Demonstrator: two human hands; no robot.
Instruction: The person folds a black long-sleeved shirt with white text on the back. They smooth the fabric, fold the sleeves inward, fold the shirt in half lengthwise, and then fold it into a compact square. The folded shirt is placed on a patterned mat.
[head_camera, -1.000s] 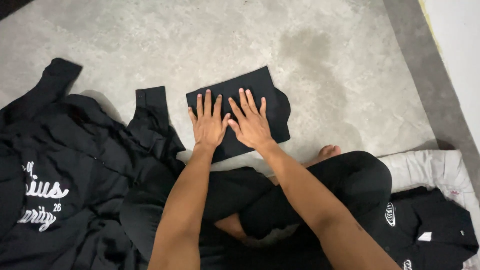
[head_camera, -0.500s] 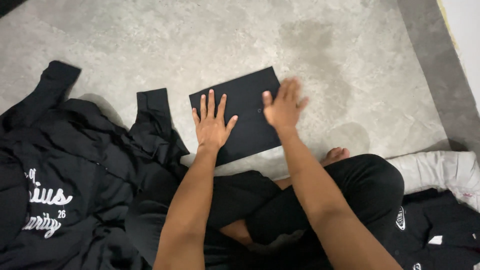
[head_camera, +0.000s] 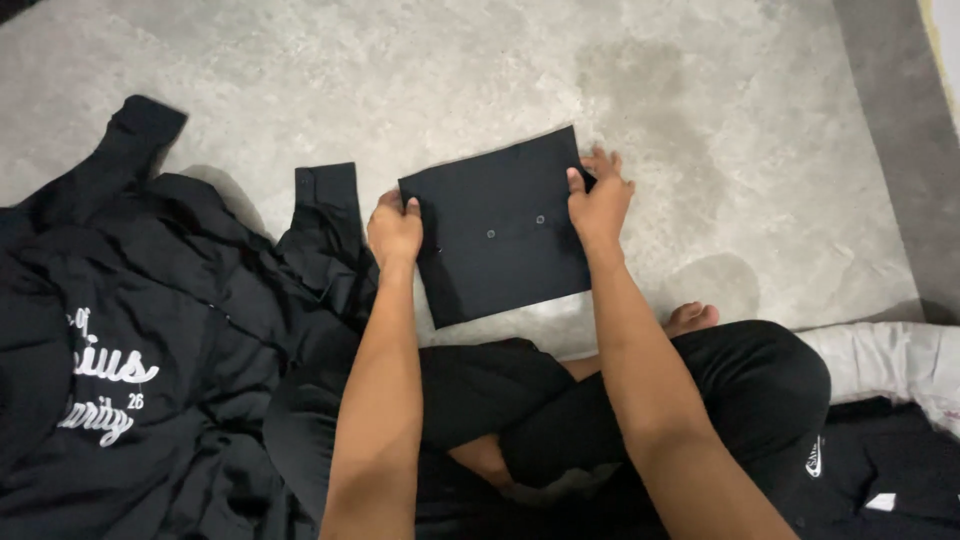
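A folded black garment (head_camera: 500, 225) lies flat on the mottled grey floor (head_camera: 640, 80), just ahead of the person's crossed legs. It is a neat, slightly skewed rectangle of matte woven cloth with crisp edges, and two small pale buttons or snaps show near its middle.

The left hand (head_camera: 394, 228) grips the rectangle's left edge, thumb on top and fingers curled down over the side. The right hand (head_camera: 600, 200) pinches the upper right edge, thumb pressed onto the top face and fingers wrapped beneath; whether that edge is lifted off the floor is hard to tell from this angle. Both forearms reach forward, bare.

The person sits cross-legged in black trousers (head_camera: 700, 400) of smooth fabric, with a bare foot (head_camera: 692, 318) showing just beside the right forearm.

To the left, touching the left arm, sprawls a rumpled black shirt (head_camera: 150, 340) with soft creases, white lettering and a cuffed sleeve stretched toward the folded piece. At the right edge, crumpled white cloth (head_camera: 890, 358) rests over more dark clothing (head_camera: 880, 480).
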